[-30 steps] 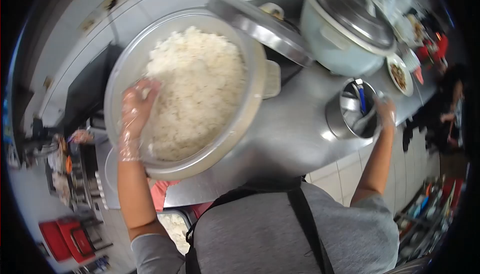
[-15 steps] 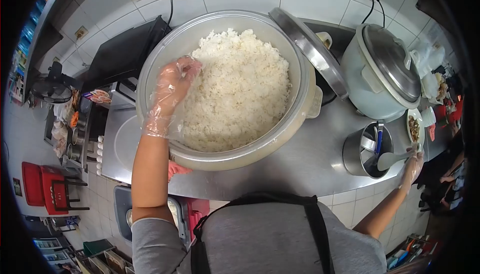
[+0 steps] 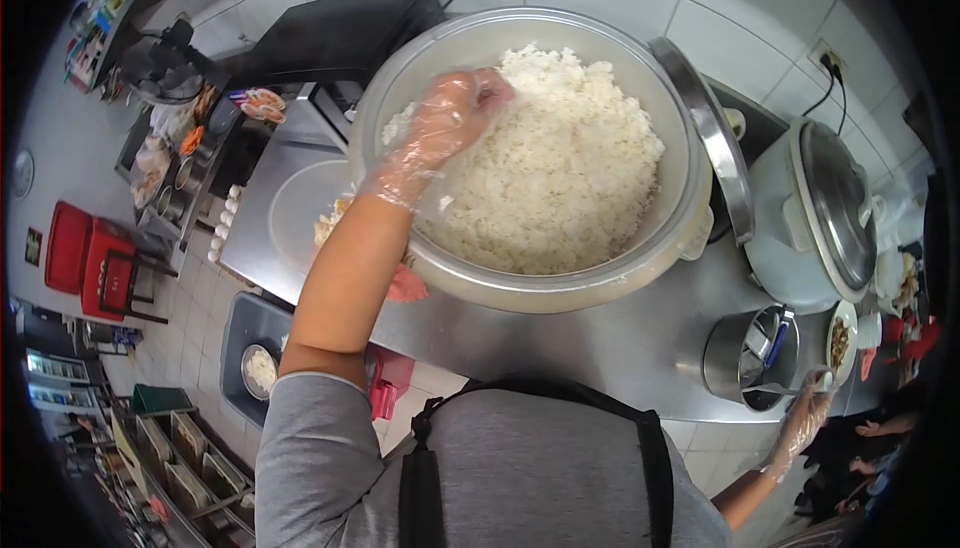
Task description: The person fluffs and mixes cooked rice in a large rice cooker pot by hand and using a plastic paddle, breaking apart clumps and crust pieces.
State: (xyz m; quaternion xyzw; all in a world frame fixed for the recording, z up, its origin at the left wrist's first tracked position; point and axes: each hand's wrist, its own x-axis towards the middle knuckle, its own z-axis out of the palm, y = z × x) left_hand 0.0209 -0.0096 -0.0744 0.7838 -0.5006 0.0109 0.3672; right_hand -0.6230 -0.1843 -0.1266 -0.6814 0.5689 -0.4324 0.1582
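Note:
A large round rice cooker (image 3: 540,293) full of white rice (image 3: 570,168) stands on the steel counter. My left hand (image 3: 455,118), in a clear plastic glove, is over the rice at the cooker's left side. Its fingers are curled in, and whatever they hold is hidden. Far to the right, my right hand (image 3: 806,410), also gloved, grips a pale rice paddle (image 3: 775,389), seen nearly edge-on. The paddle's blade lies over the near rim of a steel pot (image 3: 730,373), which holds metal utensils and something with a blue handle (image 3: 776,343).
A metal lid (image 3: 705,138) leans against the cooker's right side. Beyond it stands a second, lidded cooker (image 3: 800,218). A plate of food (image 3: 840,343) lies near my right hand. A clear round lid or tray (image 3: 300,213) lies left; a grey tub (image 3: 245,333) sits below the counter.
The whole view has shifted, placing the cooker farther right. My left hand stays curled over the rice. The paddle has turned from showing its face to nearly edge-on and sits lower against the pot.

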